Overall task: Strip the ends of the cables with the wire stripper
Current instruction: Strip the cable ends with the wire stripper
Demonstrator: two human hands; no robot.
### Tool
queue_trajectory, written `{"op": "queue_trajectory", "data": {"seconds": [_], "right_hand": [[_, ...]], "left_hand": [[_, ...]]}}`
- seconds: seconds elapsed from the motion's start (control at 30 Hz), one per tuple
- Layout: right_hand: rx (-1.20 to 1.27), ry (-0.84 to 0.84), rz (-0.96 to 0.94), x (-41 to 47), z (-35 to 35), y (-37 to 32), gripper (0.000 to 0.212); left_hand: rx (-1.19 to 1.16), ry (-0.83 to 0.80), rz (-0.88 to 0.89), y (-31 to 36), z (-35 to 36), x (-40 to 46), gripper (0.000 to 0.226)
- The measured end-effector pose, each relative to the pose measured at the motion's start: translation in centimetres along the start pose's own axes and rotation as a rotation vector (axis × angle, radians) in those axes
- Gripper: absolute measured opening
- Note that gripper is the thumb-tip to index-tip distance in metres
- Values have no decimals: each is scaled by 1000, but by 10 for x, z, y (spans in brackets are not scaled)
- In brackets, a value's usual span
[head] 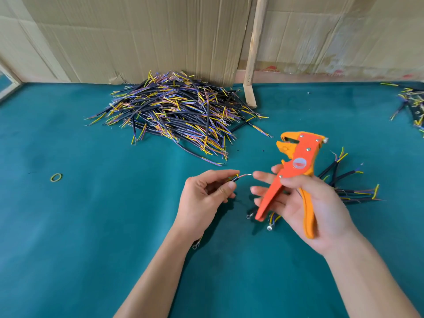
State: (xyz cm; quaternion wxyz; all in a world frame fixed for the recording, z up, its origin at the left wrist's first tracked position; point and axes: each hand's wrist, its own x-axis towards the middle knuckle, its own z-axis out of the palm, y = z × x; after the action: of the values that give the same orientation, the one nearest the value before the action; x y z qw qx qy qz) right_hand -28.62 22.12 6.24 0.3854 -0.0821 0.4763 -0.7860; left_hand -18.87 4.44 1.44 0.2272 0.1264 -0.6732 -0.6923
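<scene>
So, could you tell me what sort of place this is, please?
Probably a small makeshift workshop for cable assembly: a big pile of cut cables on a teal-covered table, cardboard sheets as a backdrop, and a wire stripper in hand.

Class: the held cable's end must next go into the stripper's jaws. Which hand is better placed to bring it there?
Left. The left hand already pinches the cable, its end pointing towards the wire stripper, which the right hand grips.
</scene>
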Motion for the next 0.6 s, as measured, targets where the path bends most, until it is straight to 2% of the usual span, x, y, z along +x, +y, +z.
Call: {"op": "queue_trajectory", "data": {"seconds": [0.1, 0.2, 0.37, 0.6], "right_hand": [[3, -10, 48, 17, 12, 1, 39], [105, -38, 41, 23, 13, 8, 37], [218, -71, 49, 21, 2, 6, 46], [283, -81, 34, 19, 2, 4, 33]], "left_hand": [[17, -23, 9, 1, 1, -1, 24], [10, -18, 1, 2, 1, 0, 27], [38, 20, -35, -1, 1, 1, 23], [70, 7, -20, -1, 3, 0, 16]]}}
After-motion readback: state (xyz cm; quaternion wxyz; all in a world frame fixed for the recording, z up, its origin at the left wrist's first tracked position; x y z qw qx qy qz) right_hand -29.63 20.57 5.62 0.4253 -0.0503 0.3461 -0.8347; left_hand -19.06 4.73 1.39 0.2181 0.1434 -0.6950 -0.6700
